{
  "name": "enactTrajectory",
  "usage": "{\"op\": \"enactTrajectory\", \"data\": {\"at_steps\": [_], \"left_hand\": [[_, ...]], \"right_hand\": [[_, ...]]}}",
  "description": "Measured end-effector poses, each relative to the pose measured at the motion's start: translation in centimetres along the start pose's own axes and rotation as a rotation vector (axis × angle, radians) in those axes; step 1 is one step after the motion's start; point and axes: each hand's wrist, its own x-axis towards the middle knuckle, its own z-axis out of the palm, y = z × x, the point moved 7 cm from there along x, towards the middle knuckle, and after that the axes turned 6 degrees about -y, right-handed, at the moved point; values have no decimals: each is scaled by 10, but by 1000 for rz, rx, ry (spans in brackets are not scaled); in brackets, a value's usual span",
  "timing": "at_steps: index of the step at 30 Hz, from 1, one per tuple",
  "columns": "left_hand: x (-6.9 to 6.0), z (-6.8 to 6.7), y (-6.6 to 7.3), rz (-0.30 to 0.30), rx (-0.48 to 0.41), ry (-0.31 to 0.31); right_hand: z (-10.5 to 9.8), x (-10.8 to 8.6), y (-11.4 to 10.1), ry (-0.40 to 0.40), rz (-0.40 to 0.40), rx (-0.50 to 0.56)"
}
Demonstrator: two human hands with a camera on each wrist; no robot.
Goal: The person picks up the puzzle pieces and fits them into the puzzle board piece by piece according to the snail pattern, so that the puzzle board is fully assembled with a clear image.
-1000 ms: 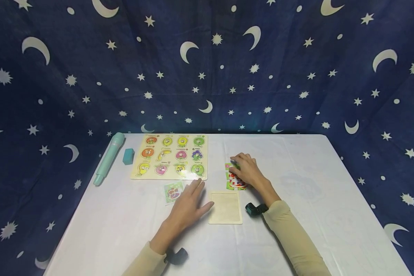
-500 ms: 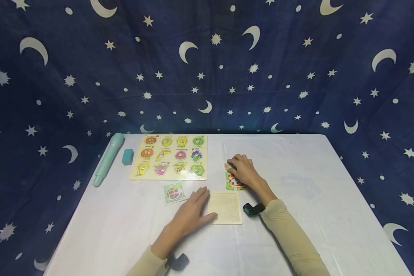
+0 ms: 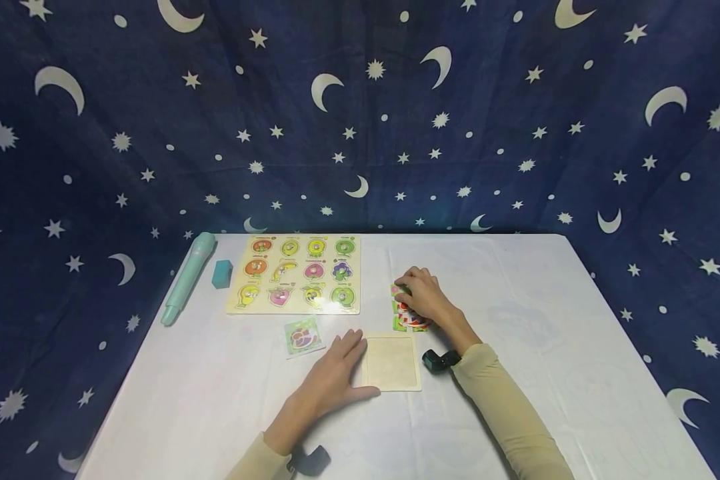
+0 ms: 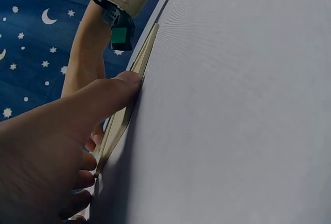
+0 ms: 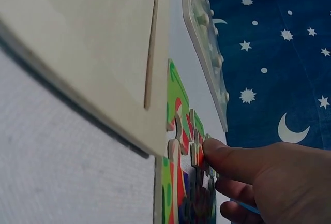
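Observation:
My left hand [image 3: 333, 377] rests at the near-left corner of a square wooden puzzle tray [image 3: 392, 363]. Its fingers lie fairly straight along the left side, and the thumb [image 4: 126, 79] touches the near edge. Bare wood shows inside the rim. Just beyond the tray, colourful jigsaw pieces [image 3: 402, 321] in green, red and white lie close together on the table. Over them my right hand [image 3: 425, 295] bends its fingers and pinches a puzzle piece [image 5: 198, 149] by its edge, with the thumb on the near side. The hand partly covers that piece and its neighbours.
A fruit peg puzzle board [image 3: 297, 275] lies at the back left. In front of it is a small picture card [image 3: 303, 337]. A teal block [image 3: 222, 274] and a mint-green microphone-shaped stick [image 3: 189, 279] lie farther left. A starry curtain [image 3: 360, 120] hangs behind the white table.
My left hand has come down and right, from beside the picture card onto the tray's corner, uncovering the card. The right hand has shifted slightly left, staying over the jigsaw pieces.

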Motion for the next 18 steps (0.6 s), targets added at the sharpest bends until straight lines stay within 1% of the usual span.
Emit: {"op": "enactTrajectory", "data": {"at_steps": [4,9,18], "left_hand": [[0,1,1,18,35,8],[-1,1,3,36,53,25],[0,3,2,27,59,26]], "right_hand": [[0,1,0,5,23,22],[-2,-1,-2,37,39,40],[-2,1,-5,82,17,54]]}}
